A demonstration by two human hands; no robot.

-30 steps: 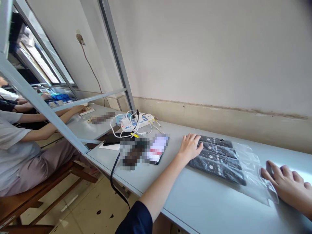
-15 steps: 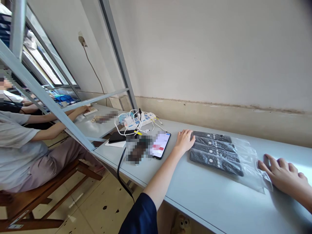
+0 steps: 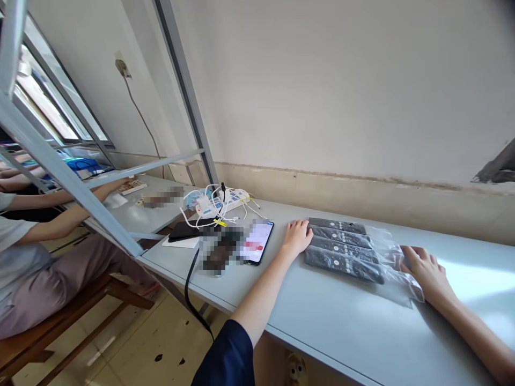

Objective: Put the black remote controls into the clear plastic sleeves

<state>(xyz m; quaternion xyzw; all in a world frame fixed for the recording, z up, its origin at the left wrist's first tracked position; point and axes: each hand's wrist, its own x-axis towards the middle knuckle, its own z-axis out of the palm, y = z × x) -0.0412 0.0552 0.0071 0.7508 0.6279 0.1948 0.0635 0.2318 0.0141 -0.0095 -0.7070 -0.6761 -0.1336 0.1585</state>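
Observation:
Several dark folded items in clear plastic bags (image 3: pixel 341 249) lie side by side on the pale desk (image 3: pixel 322 321). My left hand (image 3: pixel 298 236) rests at their left ends, fingers a little spread, with nothing held in it. At the other end, my right hand (image 3: pixel 428 271) lies by the loose clear plastic flaps, its fingers bent and apart, touching the edge of the plastic. A phone (image 3: pixel 257 242) with a lit screen lies left of my left hand.
White cables and a power strip (image 3: pixel 237 199) sit against the wall, near a black flat case (image 3: pixel 189 229). A blurred-out object lies beside the phone. Beyond the metal bed frame (image 3: pixel 108 214), a person's arms (image 3: pixel 60 222) reach over another desk.
The view has swung slightly to the right. My right hand has moved left, closer to the bags and onto the ends of the clear flaps. My left hand stays at the bags' left ends.

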